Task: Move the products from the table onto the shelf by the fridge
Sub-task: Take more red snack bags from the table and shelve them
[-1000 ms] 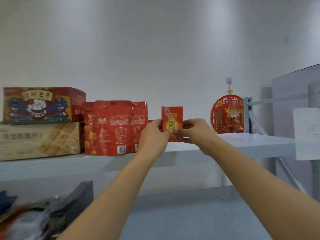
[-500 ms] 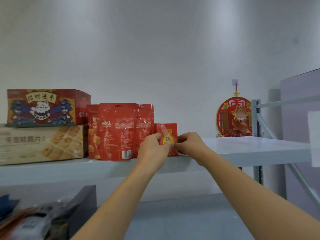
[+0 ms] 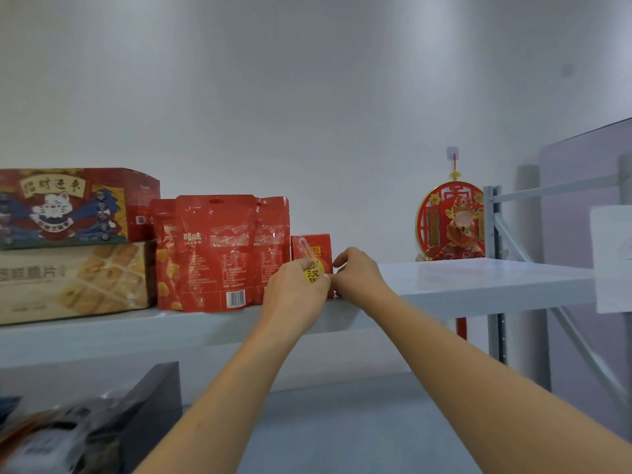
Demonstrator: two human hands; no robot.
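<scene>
Small red carton (image 3: 313, 249) was in the air a second ago, now stands on the shelf (image 3: 478, 285), touching the red pouches (image 3: 219, 254) at their 3 o'clock. Left hand (image 3: 294, 297) curls round its front; right hand (image 3: 359, 278) pinches its right edge. Placed, I judge; letting go comes next.

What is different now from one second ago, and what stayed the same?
The left hand and right hand lowered the small red pack onto the shelf, beside the red pouches; both still hold it. The pouches, boxes and wall ornament stayed put.
</scene>
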